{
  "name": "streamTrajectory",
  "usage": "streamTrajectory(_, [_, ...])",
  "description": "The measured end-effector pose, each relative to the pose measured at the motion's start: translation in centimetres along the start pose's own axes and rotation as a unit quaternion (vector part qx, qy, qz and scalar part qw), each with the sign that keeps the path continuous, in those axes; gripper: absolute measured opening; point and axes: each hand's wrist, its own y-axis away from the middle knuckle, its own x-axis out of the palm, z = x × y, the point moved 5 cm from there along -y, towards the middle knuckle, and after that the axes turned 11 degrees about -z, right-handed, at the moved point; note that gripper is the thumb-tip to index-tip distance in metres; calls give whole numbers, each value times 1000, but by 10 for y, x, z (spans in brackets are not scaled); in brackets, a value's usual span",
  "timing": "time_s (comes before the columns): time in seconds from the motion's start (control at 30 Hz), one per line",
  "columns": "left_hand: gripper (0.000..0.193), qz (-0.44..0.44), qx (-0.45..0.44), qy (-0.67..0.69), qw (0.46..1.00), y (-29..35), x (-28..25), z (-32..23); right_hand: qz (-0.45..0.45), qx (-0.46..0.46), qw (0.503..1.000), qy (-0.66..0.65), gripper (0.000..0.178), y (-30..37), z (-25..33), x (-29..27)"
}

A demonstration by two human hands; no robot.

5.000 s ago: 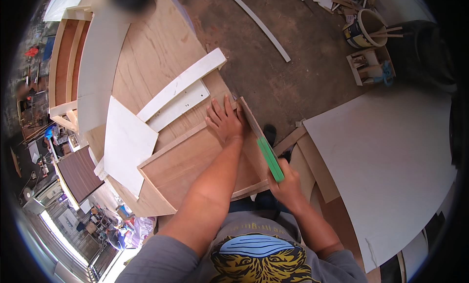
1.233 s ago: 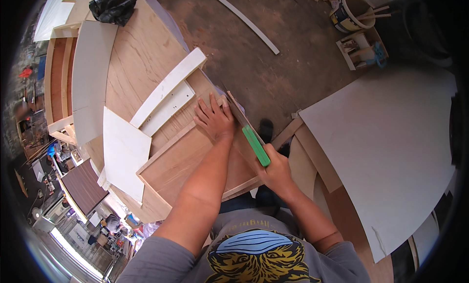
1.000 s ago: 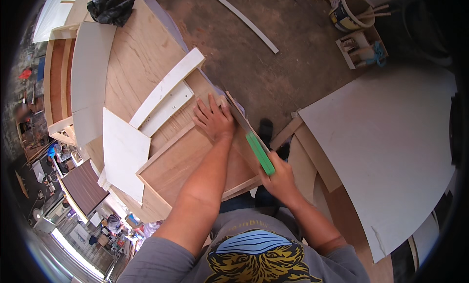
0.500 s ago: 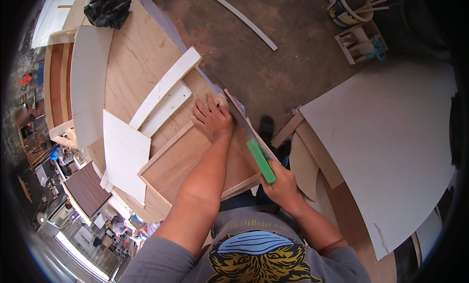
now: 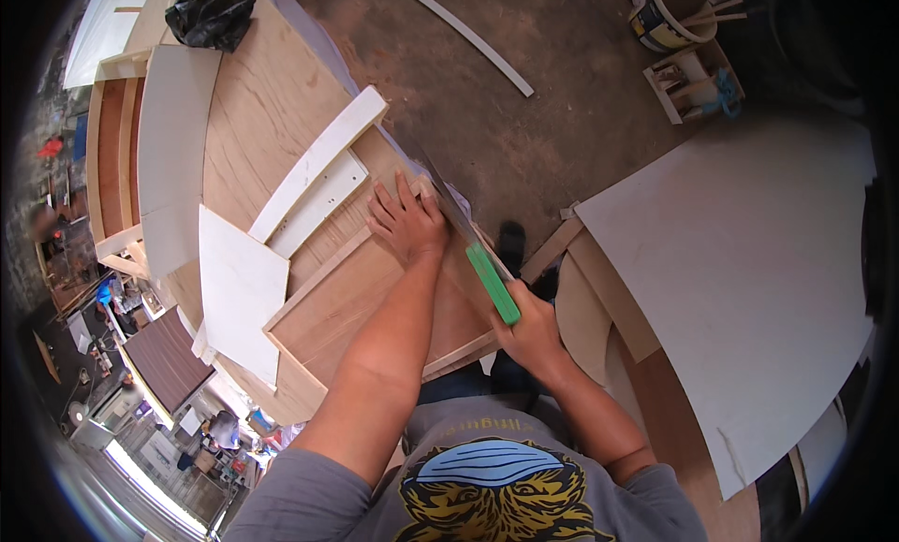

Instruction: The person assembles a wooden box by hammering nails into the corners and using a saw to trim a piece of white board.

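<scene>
My right hand [image 5: 526,325] is wrapped round the green handle of a handsaw [image 5: 491,285]. The saw's grey blade points away from me and lies along the table's right edge, beside a strip of wood. Just left of the blade, my left hand [image 5: 412,226] rests flat with its fingers spread, touching the far corner of a shallow wooden frame panel [image 5: 328,310]. A small piece of wood shows by its fingertips, partly hidden. Where the blade meets the wood is hard to make out.
The plywood tabletop [image 5: 272,93] carries white boards [image 5: 323,163], a white panel [image 5: 239,289] and a black plastic bag [image 5: 211,20]. To the right stands a large white sheet [image 5: 730,271]. A bucket [image 5: 667,16] and a small wooden box [image 5: 693,79] sit on the floor [image 5: 449,102].
My right hand has pushed the saw forward and slightly left, so the blade reaches farther out past the table edge. The left hand has stayed in place.
</scene>
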Motion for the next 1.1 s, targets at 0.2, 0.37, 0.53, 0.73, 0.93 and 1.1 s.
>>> streamTrajectory(0.2, [64,-15,-1,8,1000,-2,-1,-3,-1,10,1000,-5,28,6,0,-2])
streamTrajectory(0.37, [64,-7,-2,-4,1000,-1,-2,1,12,30,999,-5,26,17,2,-12])
streamTrajectory(0.53, [64,3,0,11,1000,2,-12,-7,12,61,997,54,28,-6,-25,12])
streamTrajectory(0.73, [65,14,6,11,1000,0,-10,-5,-18,100,993,65,27,50,-29,-40])
streamTrajectory(0.93, [63,-21,12,-23,999,1,-1,-1,-33,1,999,-7,28,46,1,-25])
streamTrajectory(1.1, [63,-20,9,-38,999,1,-1,-1,-33,9,999,-36,27,44,0,-26])
